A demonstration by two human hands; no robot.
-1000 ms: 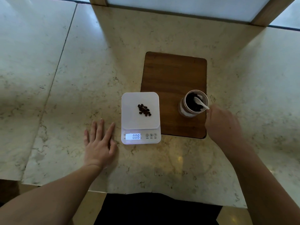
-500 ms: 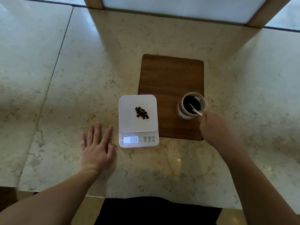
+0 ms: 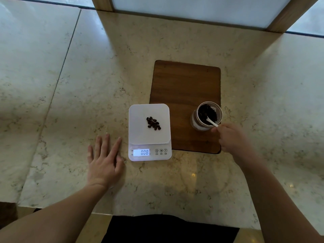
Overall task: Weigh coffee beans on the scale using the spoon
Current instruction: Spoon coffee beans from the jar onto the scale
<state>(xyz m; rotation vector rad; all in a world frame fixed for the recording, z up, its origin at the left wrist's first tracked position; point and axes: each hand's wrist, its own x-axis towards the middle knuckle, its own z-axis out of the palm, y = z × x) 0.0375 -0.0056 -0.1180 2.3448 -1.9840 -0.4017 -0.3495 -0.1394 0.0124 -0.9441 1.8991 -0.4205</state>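
Two hands frame the work, and we take them from the near edge outward. Our left hand (image 3: pixel 105 162) lies flat on the counter (image 3: pixel 175 181), fingers spread wide, holding nothing, just beside the scale (image 3: pixel 149 132) at its 8 o'clock and not quite touching it as far as we can tell. Our right hand (image 3: pixel 231 137) is closed in a narrow pinch on the handle end of the white spoon (image 3: pixel 211 121). From that hand the spoon runs toward 10 o'clock, its long axis slanting down into the glass jar (image 3: pixel 206 115), where the bowl sits among the dark beans; whether it is loaded we cannot tell.

A little farther out, the scale carries a small heap of coffee beans (image 3: pixel 153 123) near the middle of its white platform, and its lit display reads what looks like 008. The jar stands on the near right corner of the wooden board (image 3: pixel 185 85), with the scale just beside the board's left edge.

The coming move turns on one relation: the heap lies at 9 o'clock from the jar, so we judge that the right hand, much the nearer to both, must lift the spoon clear of the rim and carry it level across to 9 o'clock.
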